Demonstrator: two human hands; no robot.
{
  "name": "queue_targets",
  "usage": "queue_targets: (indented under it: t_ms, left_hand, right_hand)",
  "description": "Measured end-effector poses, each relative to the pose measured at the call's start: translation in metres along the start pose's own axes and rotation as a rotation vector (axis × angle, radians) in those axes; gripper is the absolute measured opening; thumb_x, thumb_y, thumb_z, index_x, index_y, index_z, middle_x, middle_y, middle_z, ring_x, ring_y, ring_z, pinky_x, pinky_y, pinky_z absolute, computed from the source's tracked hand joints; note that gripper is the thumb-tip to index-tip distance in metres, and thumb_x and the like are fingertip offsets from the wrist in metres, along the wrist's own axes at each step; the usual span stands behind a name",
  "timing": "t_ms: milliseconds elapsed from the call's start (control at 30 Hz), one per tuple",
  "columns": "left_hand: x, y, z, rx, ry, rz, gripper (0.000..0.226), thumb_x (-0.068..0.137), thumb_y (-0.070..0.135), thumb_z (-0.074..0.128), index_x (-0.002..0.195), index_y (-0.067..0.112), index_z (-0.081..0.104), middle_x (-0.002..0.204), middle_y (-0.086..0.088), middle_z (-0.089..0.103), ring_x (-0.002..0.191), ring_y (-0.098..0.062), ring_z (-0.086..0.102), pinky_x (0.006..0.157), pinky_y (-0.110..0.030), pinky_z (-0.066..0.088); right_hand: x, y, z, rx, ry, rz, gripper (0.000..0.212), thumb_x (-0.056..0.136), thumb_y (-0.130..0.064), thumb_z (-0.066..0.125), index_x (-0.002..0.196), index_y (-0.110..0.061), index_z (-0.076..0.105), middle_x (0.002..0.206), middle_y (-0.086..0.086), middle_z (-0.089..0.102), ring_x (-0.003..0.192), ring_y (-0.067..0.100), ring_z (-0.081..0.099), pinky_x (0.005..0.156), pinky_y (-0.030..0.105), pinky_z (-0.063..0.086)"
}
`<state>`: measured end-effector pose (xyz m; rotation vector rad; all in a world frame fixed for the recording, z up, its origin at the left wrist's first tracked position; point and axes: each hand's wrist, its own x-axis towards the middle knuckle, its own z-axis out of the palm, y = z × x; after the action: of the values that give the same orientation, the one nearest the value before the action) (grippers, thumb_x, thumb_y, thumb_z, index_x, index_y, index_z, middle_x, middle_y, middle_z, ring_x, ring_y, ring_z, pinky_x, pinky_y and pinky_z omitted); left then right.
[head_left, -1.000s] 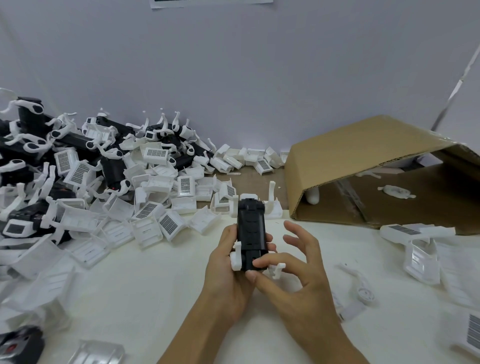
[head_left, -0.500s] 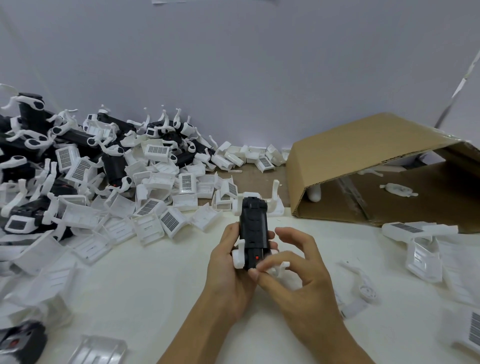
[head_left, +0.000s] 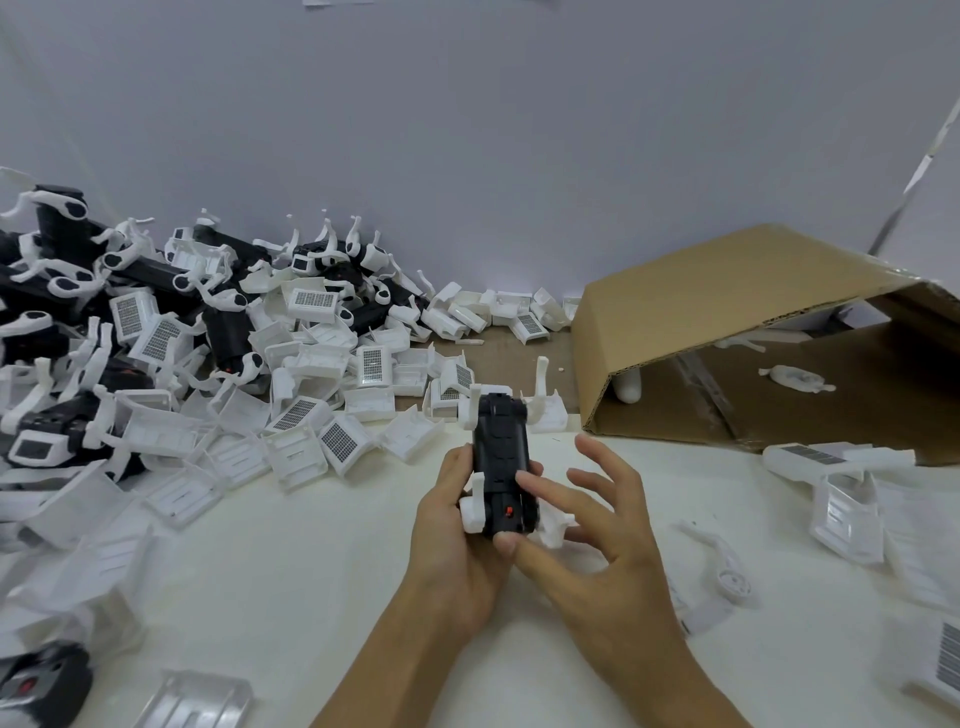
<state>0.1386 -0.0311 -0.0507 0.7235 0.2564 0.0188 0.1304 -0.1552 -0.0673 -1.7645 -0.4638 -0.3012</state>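
Left hand (head_left: 457, 530) curled, right hand (head_left: 597, 561) beside it, fingers splayed.

I see bare table (head_left: 322, 561) near me, left of my left hand (head_left: 452, 545); a hand can pass there. A big pile of parts (head_left: 208, 364) blocks the far left. The cardboard box (head_left: 727, 312) blocks the far right, and loose white parts (head_left: 847, 512) crowd the near right.
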Motion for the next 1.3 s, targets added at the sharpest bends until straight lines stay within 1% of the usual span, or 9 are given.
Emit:
queue_targets:
  t_ms: [133,300,433,600,767,933,1033,1133,1300]
  left_hand:
    - [-0.001,0.0,0.0,-0.034,-0.023,-0.034,0.045,0.107,0.031,0.039,0.105,0.002,0.075,0.087,-0.018,0.069,0.07,-0.025,0.069,0.059,-0.033,0.06]
    - [-0.001,0.0,0.0,-0.011,-0.04,-0.037,0.043,0.106,0.032,0.04,0.118,-0.002,0.064,0.088,-0.019,0.067,0.071,-0.026,0.068,0.061,-0.034,0.06]
    - [0.001,0.0,-0.001,0.005,-0.036,-0.039,0.046,0.107,0.029,0.038,0.1,0.002,0.075,0.088,-0.018,0.066,0.073,-0.025,0.066,0.063,-0.034,0.06]
    - [0.0,0.0,-0.001,-0.037,-0.027,-0.056,0.045,0.106,0.035,0.041,0.122,-0.001,0.062,0.088,-0.019,0.068,0.073,-0.026,0.069,0.061,-0.034,0.06]
    - [-0.002,0.0,-0.001,-0.036,-0.04,-0.034,0.046,0.107,0.029,0.039,0.099,0.003,0.076,0.086,-0.019,0.068,0.071,-0.027,0.068,0.06,-0.033,0.06]
    - [0.001,0.001,-0.001,-0.031,-0.024,-0.042,0.047,0.107,0.033,0.039,0.102,0.001,0.074,0.087,-0.018,0.068,0.071,-0.026,0.069,0.059,-0.032,0.059]
    - [0.001,0.002,-0.001,-0.056,-0.011,-0.07,0.045,0.105,0.037,0.043,0.121,0.0,0.064,0.088,-0.019,0.069,0.073,-0.027,0.071,0.06,-0.032,0.061]
    - [0.0,0.0,-0.004,-0.062,-0.004,-0.068,0.044,0.105,0.037,0.043,0.113,0.003,0.071,0.088,-0.019,0.07,0.07,-0.026,0.071,0.061,-0.033,0.061]
    - [-0.001,0.003,-0.003,-0.034,-0.025,0.027,0.036,0.093,0.03,0.058,0.119,0.006,0.062,0.094,-0.022,0.068,0.079,-0.029,0.068,0.072,-0.037,0.059]
  right_hand:
    - [-0.001,0.005,0.001,0.008,0.014,-0.023,0.04,0.071,-0.016,0.089,0.093,-0.047,0.076,0.13,-0.031,0.048,0.131,0.004,0.049,0.103,0.023,0.042]
    - [-0.001,0.007,0.0,-0.025,0.029,-0.053,0.028,0.071,-0.013,0.089,0.081,-0.036,0.075,0.125,-0.025,0.049,0.13,0.004,0.048,0.101,0.022,0.043]
    - [-0.001,0.006,0.001,0.007,0.006,-0.027,0.031,0.072,-0.018,0.088,0.086,-0.043,0.077,0.129,-0.03,0.045,0.129,0.003,0.046,0.098,0.016,0.045]
    - [0.0,0.004,0.002,-0.011,0.014,-0.034,0.042,0.072,-0.027,0.087,0.097,-0.057,0.073,0.145,-0.029,0.037,0.13,-0.001,0.041,0.102,0.026,0.044]
    - [-0.001,0.007,0.002,0.013,0.019,-0.038,0.026,0.07,-0.014,0.09,0.08,-0.034,0.077,0.139,-0.027,0.043,0.132,0.004,0.043,0.103,0.033,0.043]
    - [-0.002,0.005,0.003,-0.004,0.027,0.001,0.031,0.07,-0.019,0.09,0.08,-0.045,0.077,0.145,-0.028,0.038,0.131,0.002,0.041,0.105,0.046,0.046]
    - [-0.002,0.002,0.003,-0.018,0.02,0.005,0.038,0.07,-0.025,0.089,0.09,-0.054,0.075,0.152,-0.032,0.027,0.13,-0.003,0.039,0.102,0.037,0.047]
    - [0.0,-0.002,0.001,0.021,-0.057,0.055,0.042,0.072,-0.026,0.089,0.096,-0.056,0.073,0.147,-0.041,0.026,0.128,-0.008,0.042,0.092,0.018,0.047]
    - [0.003,-0.005,-0.005,0.268,0.031,0.165,0.04,0.077,-0.047,0.069,0.117,-0.043,0.066,0.131,-0.023,0.057,0.118,0.001,0.06,0.082,0.016,0.051]
